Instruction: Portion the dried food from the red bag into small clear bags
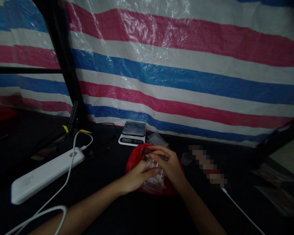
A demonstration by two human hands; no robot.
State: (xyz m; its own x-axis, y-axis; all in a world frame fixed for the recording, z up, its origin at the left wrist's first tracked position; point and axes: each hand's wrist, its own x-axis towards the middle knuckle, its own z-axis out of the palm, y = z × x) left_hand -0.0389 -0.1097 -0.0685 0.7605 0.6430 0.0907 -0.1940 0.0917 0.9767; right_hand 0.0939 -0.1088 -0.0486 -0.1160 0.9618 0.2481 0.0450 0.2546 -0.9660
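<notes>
Two bare hands, left hand and right hand, hold a clear plastic bag between them over a red bag. Likely light, limp and slippery, it seems best pinched along its far edges; its long axis runs roughly near to far, mouth direction unclear.

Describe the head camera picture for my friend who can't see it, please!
A person's left hand and right hand hold a clear plastic bag at an open red bag on a dark table. Beyond the bags sits a white scale; to the left lies a long white device, and a striped sheet hangs behind.
</notes>
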